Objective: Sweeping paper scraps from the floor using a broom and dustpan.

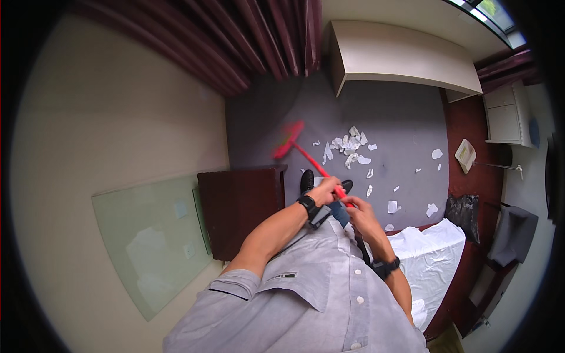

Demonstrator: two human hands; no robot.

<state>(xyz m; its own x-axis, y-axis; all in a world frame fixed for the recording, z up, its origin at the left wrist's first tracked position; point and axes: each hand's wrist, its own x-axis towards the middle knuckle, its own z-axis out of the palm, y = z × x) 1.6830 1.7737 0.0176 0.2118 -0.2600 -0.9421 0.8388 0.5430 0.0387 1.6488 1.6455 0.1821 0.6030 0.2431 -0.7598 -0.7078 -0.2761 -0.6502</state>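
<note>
A red broom (309,158) slants from my two hands up and left over the grey floor. Its blurred red head (288,139) is left of a heap of crumpled white paper (348,143), apart from it. My left hand (326,190) grips the handle lower down, just above my shoes. My right hand (359,212) is closed round the handle's top end, close to my body. More paper scraps (392,207) lie scattered over the floor to the right of the heap.
A dark red cabinet (240,212) stands at left by the wall, near a glass panel (150,247). A beige desk (406,55) is ahead, beside purple curtains (265,35). At right are a white dustpan (465,155), a black plastic bag (462,216), a grey chair (512,236) and a white-sheeted bed (432,251).
</note>
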